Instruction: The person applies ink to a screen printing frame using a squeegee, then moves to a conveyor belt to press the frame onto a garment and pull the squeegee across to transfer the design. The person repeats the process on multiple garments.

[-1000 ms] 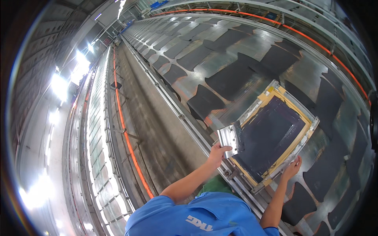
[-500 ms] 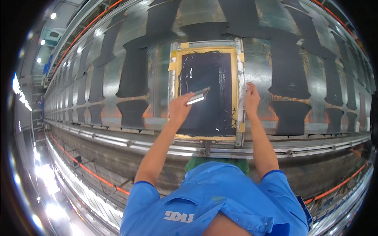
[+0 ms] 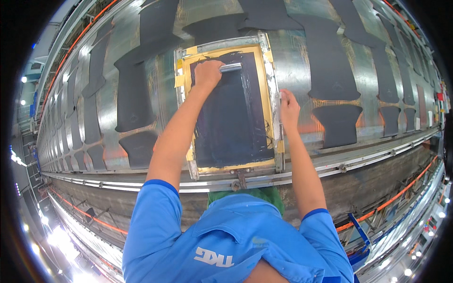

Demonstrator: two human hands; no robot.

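A screen-printing frame [image 3: 272,89] with metal rails and yellow tape round its inner border lies on the long table. Dark ink covers most of its mesh [image 3: 226,122]. My left hand [image 3: 207,75] is closed round one end of a metal squeegee [image 3: 231,67], which sits crosswise over the far part of the mesh. Beside the frame's right rail is my right hand [image 3: 289,112], its fingers bent and closed at the rail's outer edge. What lies under those fingertips is partly hidden.
Several dark cut pieces [image 3: 334,61] lie in rows on the shiny metal table [image 3: 290,61]. A metal rail [image 3: 321,169] runs along the table's near edge, in front of my body. Orange pipes [image 3: 104,221] run alongside.
My left hand has carried the squeegee from above the middle of the mesh to its far end, turning it nearly level crosswise. My right hand stays at the frame's right side. The view has shifted.
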